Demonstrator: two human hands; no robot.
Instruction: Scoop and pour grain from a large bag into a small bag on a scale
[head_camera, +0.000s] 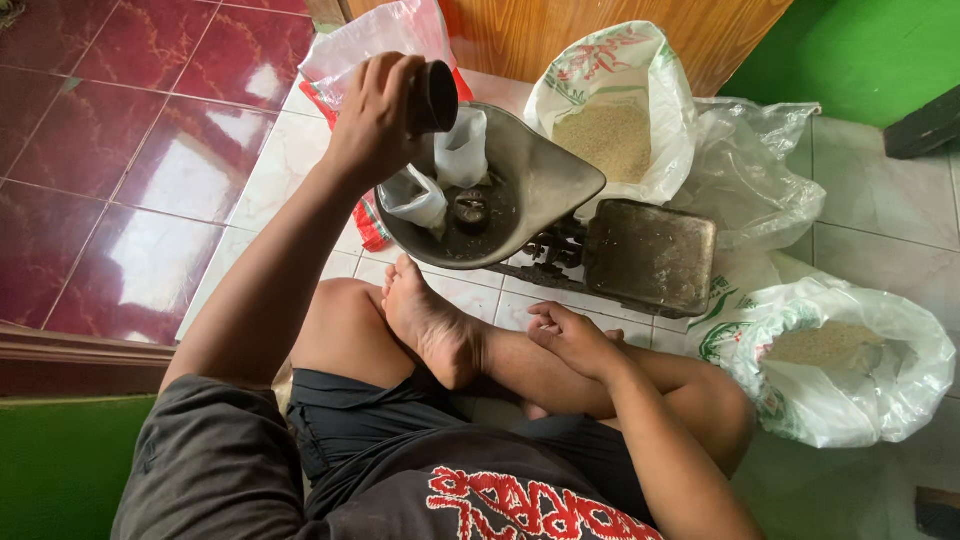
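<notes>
Two grain sacks (612, 110) are crowding the scale pan's (545, 170) far rim while the left hand (375, 115) is gripping a dark cup (437, 96) and the right hand (575, 340) is resting loosely curled, holding nothing.

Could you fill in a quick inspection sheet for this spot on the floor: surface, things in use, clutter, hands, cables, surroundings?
Surface: tiled floor, red and white, glossy.
Job's things: balance scale with a metal pan and a flat plate; a small clear bag stands in the pan beside a dark weight.
Clutter: two open sacks of grain; loose plastic bags.
Hands: left hand holds a dark cup tilted above the pan; right hand rests on the shin, holding nothing.
Cables: nothing seen.
Surroundings: wooden door, green wall.
</notes>
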